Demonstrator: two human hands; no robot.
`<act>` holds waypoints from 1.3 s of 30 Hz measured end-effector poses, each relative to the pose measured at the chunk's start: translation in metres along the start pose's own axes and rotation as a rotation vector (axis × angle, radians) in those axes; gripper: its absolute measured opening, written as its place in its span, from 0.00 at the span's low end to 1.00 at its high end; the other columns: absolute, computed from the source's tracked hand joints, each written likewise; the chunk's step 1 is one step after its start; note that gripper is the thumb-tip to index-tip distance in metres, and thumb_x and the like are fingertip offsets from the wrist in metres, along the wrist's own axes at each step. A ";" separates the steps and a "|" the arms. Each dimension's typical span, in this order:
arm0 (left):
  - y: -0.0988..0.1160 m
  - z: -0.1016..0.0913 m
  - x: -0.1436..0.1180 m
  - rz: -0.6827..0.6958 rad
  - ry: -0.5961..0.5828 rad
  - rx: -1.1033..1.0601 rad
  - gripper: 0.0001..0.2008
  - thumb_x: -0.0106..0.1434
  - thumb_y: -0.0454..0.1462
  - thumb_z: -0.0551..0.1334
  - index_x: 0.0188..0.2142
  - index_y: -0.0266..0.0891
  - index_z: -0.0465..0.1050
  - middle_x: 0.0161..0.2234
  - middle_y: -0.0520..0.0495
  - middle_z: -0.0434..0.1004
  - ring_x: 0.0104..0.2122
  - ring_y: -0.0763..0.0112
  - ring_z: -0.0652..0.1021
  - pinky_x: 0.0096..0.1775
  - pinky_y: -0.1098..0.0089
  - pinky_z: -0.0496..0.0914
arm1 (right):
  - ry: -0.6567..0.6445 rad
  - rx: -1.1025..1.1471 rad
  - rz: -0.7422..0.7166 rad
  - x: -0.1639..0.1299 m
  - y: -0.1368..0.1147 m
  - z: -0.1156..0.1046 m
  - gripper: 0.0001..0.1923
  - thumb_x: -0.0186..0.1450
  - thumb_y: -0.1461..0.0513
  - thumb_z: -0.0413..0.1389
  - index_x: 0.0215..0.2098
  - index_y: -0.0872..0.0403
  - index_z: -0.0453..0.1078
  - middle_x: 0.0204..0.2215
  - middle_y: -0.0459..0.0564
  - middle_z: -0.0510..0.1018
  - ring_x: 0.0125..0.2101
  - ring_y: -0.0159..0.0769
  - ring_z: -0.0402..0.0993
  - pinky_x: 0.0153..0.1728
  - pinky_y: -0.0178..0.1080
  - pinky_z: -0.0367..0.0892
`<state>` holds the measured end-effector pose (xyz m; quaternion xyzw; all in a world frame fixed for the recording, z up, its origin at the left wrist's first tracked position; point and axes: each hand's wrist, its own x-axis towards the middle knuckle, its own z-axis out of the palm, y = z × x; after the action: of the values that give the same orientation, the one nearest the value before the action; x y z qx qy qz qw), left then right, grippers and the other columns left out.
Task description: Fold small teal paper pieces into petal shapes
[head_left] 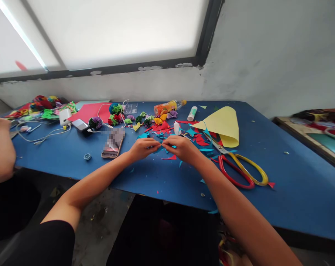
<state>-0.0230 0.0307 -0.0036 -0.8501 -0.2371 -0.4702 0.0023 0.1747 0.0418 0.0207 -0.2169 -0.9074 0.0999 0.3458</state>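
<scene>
My left hand (144,148) and my right hand (180,147) meet above the blue table, fingertips pinched together. Between them is a small piece of blue paper (158,150), mostly covered by the fingers. Cut scraps of red paper (201,140) and blue paper (206,150) lie around and beyond the hands. Just past my right hand stands a small white glue bottle (176,128). Large scissors (236,166) with one red and one yellow handle rest to the right of it, blades partly under scraps.
A rolled yellow sheet (224,125), a glue stick (192,113) and an orange drink bottle (170,107) lie farther back. Leftward are a phone (112,146), a round cap (87,156), folded paper flowers (116,113) and white cables (49,135). Another person's arm (1,151) is at the far left.
</scene>
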 end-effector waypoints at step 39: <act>-0.003 0.002 0.001 -0.321 0.046 -0.225 0.11 0.61 0.41 0.60 0.37 0.37 0.76 0.32 0.45 0.76 0.29 0.75 0.75 0.29 0.76 0.70 | 0.141 -0.130 0.180 -0.001 -0.002 0.009 0.09 0.67 0.61 0.48 0.35 0.55 0.69 0.32 0.51 0.73 0.32 0.36 0.70 0.33 0.35 0.63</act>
<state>-0.0227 0.0340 -0.0047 -0.7854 -0.3154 -0.5072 -0.1623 0.1685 0.0392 0.0149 -0.3259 -0.8622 0.0560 0.3837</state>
